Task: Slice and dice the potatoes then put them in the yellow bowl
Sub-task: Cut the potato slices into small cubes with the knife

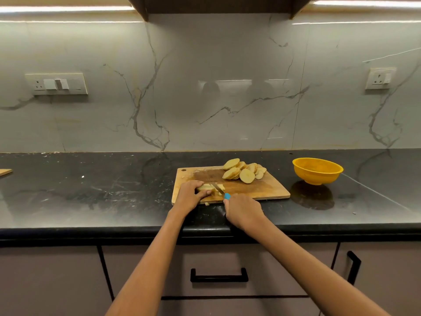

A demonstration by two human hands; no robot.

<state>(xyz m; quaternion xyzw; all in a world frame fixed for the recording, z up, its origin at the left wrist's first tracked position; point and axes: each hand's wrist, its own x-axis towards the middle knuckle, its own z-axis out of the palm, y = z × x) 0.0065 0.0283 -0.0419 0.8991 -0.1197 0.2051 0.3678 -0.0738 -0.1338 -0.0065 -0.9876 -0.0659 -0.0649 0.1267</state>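
Head camera view, looking forward and down at a dark, marbled kitchen surface with a pale veined stone wall behind it. A wooden cutting board lies near the front edge, slightly right of centre.

At the near left corner of the board, the left hand holds down a stack of potato slices, its fingers curled over the top and the thumb pressed against the near side. The right hand sits just off the front edge of the board with its fingers closed around a knife with a blue handle; only a short bit of the handle shows above the hand. The blade angles away and to the left, its edge down in the stack right beside the left hand's fingertips. A few small cut pieces lie at the board's front edge, between the two hands.

At the far right part of the board, a pile of round potato slices lies overlapping, uncut into dice. The yellow bowl stands on the surface to the right of the board, apart from it; no potato shows inside.

Below the surface are cabinet fronts with black handles. Two switch plates are set in the wall, one at each side.
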